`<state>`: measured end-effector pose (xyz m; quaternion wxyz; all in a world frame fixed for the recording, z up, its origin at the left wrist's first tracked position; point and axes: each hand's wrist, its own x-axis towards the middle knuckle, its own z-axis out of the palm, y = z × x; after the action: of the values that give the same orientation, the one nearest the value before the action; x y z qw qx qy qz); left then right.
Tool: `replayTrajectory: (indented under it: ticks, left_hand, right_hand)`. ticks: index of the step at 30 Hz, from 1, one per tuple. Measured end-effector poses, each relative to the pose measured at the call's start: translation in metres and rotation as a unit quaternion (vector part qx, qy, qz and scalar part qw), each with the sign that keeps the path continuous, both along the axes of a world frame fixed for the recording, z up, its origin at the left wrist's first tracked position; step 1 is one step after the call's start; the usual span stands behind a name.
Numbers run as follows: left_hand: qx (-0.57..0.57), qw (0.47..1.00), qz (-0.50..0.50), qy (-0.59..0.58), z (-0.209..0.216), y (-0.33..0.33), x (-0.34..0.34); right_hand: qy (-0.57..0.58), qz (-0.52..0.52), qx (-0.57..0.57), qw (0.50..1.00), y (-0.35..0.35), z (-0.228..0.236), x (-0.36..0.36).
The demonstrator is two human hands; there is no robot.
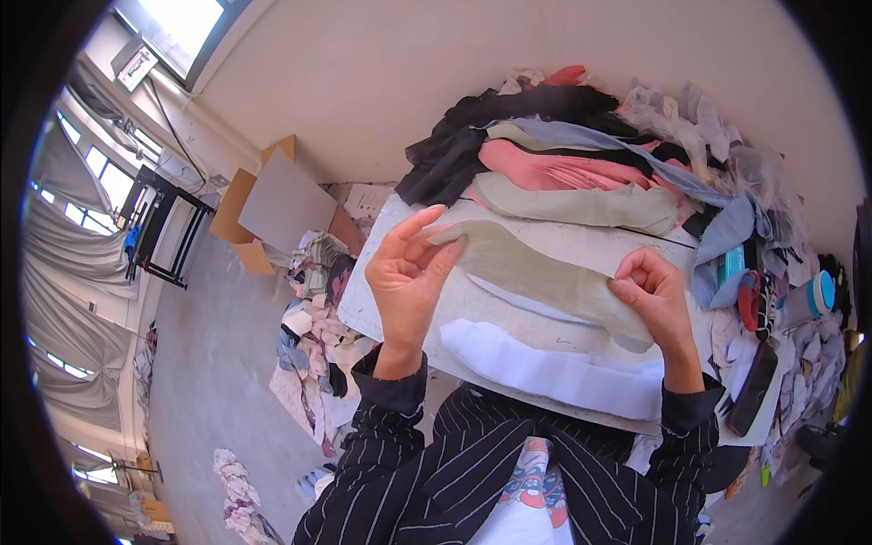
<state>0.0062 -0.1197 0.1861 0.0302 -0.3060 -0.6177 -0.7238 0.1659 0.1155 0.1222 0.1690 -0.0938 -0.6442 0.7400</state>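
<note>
A long sage-green fabric strip (pixel 536 267) is stretched between my hands above the white table (pixel 374 300). My left hand (pixel 409 272) pinches its left end between thumb and fingers. Near the strip's right end, my right hand (pixel 656 295) grips the upper edge, and the end hangs down past it. Under the strip lies a pale piece of cloth, mostly hidden. Closer to me, a white padded strip (pixel 554 368) rests along the table's near edge. Beyond my hands, a stack of similar green strips (pixel 572 202) lies in front of pink fabric pieces (pixel 563 163).
Black cloth (pixel 445 163) and grey scraps (pixel 690 118) are heaped against the wall. To the right are a blue-lidded container (pixel 813 295), a dark phone-like object (pixel 752 389) and more scraps. A cardboard box (pixel 263 209) and fabric scraps (pixel 313 350) sit on the floor at left.
</note>
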Motion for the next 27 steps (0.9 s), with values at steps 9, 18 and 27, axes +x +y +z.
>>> replayTrajectory:
  ticks: [9,18,27]
  left_hand:
    - [0.004,1.0,0.003,-0.015,-0.009,-0.003,-0.021]
    - [-0.022,0.983,-0.033,-0.179,-0.066,-0.041,-0.035]
    - [-0.118,0.963,0.02,-0.241,-0.166,-0.025,-0.095]
  right_hand:
    - [-0.026,0.047,0.007,0.998,0.007,0.001,0.004]
    - [-0.138,0.124,0.012,0.983,-0.01,-0.001,0.06]
    - [-0.209,0.053,0.163,0.963,-0.022,-0.082,-0.006]
